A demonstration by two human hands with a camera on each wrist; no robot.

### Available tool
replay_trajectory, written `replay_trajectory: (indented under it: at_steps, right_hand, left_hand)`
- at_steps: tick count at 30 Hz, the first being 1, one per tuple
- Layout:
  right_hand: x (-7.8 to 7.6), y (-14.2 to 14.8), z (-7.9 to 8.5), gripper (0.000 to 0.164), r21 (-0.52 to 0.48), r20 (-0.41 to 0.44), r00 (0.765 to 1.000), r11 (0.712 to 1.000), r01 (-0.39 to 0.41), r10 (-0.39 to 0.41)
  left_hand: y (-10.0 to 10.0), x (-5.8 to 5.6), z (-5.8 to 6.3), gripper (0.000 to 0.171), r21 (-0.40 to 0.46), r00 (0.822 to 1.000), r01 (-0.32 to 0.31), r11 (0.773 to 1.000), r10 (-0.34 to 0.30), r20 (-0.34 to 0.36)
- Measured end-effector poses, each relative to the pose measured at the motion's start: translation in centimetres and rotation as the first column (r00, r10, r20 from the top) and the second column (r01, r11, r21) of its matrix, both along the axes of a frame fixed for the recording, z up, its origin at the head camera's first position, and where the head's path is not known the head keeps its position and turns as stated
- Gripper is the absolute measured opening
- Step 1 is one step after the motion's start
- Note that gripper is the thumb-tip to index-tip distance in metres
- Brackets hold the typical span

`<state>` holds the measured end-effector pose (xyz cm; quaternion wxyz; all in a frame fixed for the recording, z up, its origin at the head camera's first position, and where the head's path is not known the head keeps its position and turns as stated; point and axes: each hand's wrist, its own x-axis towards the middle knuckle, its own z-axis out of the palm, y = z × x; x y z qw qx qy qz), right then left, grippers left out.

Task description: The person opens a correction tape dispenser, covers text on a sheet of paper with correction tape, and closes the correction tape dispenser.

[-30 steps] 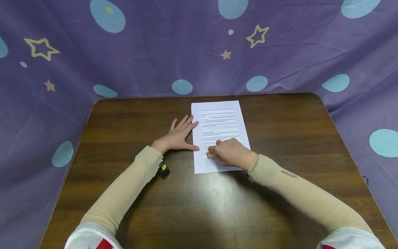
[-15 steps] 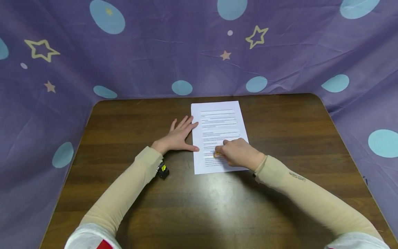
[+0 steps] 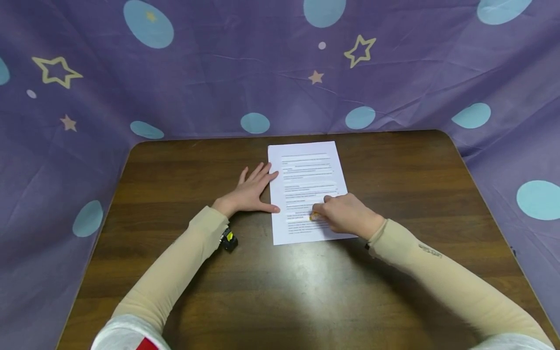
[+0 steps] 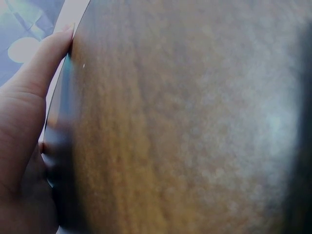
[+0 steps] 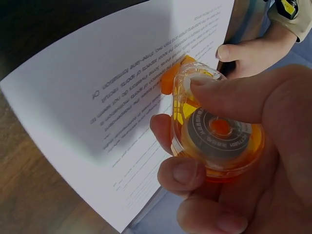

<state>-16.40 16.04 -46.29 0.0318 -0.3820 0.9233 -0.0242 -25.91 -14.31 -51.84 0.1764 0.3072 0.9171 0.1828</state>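
Note:
A printed sheet of paper (image 3: 284,236) lies on the wooden table, with white strips over some of its lines. My right hand (image 3: 348,214) grips an orange see-through correction tape (image 5: 209,139), thumb on one side and curled fingers on the other. Its orange tip (image 5: 170,79) meets the print in the lower part of the page. In the head view the hand covers most of the dispenser. Spread over the sheet's left edge, my left hand (image 3: 248,194) rests with straight fingers, its fingertips and thumb tip touching the margin. The left wrist view catches mainly the thumb side.
The brown table (image 3: 280,301) has rounded far corners. Behind it and at both sides hangs a purple curtain (image 3: 210,87) with stars and blue spots. A small black wrist device (image 3: 229,239) sits under the left cuff.
My right hand has slid rightward across the page with the correction tape, uncovering more of the lines on its left. The left hand and the sheet have stayed in place.

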Motion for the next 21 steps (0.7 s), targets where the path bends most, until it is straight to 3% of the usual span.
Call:
replay_trajectory:
  at_steps: [10, 21]
  right_hand:
    - [0.1, 1.6, -0.1, 0.015, 0.009, -0.011, 1.0, 1.0, 0.028, -0.028]
    - [0.3, 3.2, 0.1, 0.017, -0.018, -0.013, 0.999, 0.999, 0.035, -0.035]
  left_hand:
    - [0.1, 0.2, 0.5, 0.117, -0.015, 1.0, 0.004, 1.0, -0.005, -0.009]
    - [0.0, 0.2, 0.3, 0.118, 0.012, 1.0, 0.003, 1.0, -0.003, 0.001]
